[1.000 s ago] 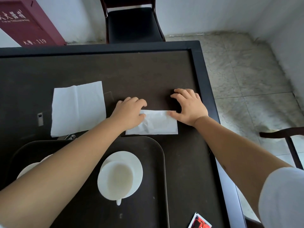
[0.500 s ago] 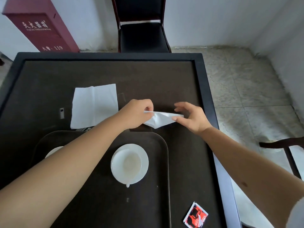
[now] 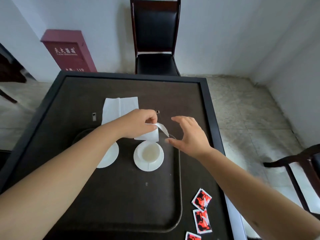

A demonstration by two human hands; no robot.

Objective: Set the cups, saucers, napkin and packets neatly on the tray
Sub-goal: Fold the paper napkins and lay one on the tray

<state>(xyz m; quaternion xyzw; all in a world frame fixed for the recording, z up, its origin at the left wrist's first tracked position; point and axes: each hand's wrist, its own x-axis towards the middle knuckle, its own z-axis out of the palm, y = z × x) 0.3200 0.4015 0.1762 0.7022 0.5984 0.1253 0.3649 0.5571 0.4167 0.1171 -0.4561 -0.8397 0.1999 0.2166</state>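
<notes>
Three red-and-black packets lie nearest, on the counter (image 3: 199,104) just right of the tray: the lowest packet (image 3: 192,236) is cut by the frame edge, the middle packet (image 3: 202,221) sits above it, and the upper packet (image 3: 201,199) lies tilted close to the tray's right rim. The dark tray (image 3: 121,205) fills the near middle of the counter. On its far half stands a white cup (image 3: 150,152) on a white saucer (image 3: 138,163), the cup's handle pointing toward the camera. Just left of it a second saucer (image 3: 109,156) shows partly from under the left forearm; whether a cup stands on it cannot be told.

Above the tray's far edge, the left hand (image 3: 138,123) pinches a folded napkin (image 3: 150,134) between thumb and curled fingers, holding it in the air just beyond the cup, with one flap curling off to the right. The right hand (image 3: 189,135) is spread wide, fingers straight and holding nothing; its thumb tip is at the napkin's trailing flap, though contact cannot be told.

Farther back a flat unfolded napkin (image 3: 121,106) lies on the counter, partly behind the left hand. Beyond the counter stands a black-seated chair (image 3: 155,49), and left of it a red box (image 3: 69,51) against the wall.
</notes>
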